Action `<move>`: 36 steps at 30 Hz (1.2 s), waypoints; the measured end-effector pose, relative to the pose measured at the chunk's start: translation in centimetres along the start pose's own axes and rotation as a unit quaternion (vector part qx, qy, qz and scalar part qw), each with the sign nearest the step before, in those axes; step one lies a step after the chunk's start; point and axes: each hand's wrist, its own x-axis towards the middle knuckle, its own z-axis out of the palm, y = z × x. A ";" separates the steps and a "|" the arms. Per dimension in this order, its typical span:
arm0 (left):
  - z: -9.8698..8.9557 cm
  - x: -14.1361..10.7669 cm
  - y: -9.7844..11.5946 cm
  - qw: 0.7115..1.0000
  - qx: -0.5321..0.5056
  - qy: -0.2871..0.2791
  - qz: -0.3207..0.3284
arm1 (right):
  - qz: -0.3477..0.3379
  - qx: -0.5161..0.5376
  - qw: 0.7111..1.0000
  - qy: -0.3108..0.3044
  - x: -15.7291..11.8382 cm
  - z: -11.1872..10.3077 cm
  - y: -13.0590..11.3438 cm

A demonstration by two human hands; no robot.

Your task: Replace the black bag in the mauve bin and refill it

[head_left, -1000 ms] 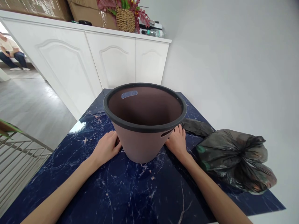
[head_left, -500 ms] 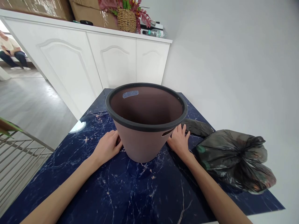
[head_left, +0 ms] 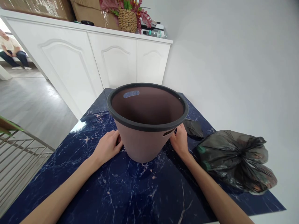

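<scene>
A brownish-pink bin (head_left: pixel 142 143) with a dark rim stands upright on the blue marbled table (head_left: pixel 126 196); its inside shows no liner. My left hand (head_left: pixel 108 146) rests against the bin's lower left side, fingers curled, the tips hidden behind it. On the right side, below the handle slot, my right hand (head_left: pixel 179 140) is closed, its fingertips partly hidden by the bin. Behind that hand lies a flat piece of black plastic (head_left: pixel 193 128). Whether either hand grips anything is not visible. A knotted, filled black bag (head_left: pixel 233 158) sits at the right.
White cabinets (head_left: pixel 114 62) stand behind the table, carrying cardboard boxes (head_left: pixel 95 14), a woven basket (head_left: pixel 127 20) of leaves and a plastic bottle (head_left: pixel 157 33). A wire rack (head_left: pixel 23 152) is at left. A person (head_left: pixel 12 51) sits far left. A wall rises at right.
My right hand's fingers, spread before, have curled in closer to the bin. The black plastic beside it now looks shorter and is drawn away from the filled bag.
</scene>
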 end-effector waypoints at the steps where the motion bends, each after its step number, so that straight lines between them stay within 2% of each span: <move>1: 0.0 0.0 0.0 1.000 0.000 0.000 0.000 | -0.003 0.017 1.000 0.016 0.0 -0.2 -0.2; 8: -0.1 0.0 0.0 1.000 0.004 -0.003 -0.002 | -0.030 0.080 0.994 0.075 -0.1 -0.9 -1.3; 22: -0.1 -0.1 0.1 1.000 -0.005 0.003 -0.001 | 0.001 0.097 0.993 0.074 0.1 -0.9 -1.3; 28: -0.2 -0.1 0.2 1.000 -0.010 0.006 0.001 | 0.037 0.151 0.984 0.085 0.3 -1.0 -1.4; 36: -0.2 -0.1 0.2 1.000 -0.016 0.004 0.004 | 0.150 0.225 0.958 0.092 0.1 -0.5 -0.3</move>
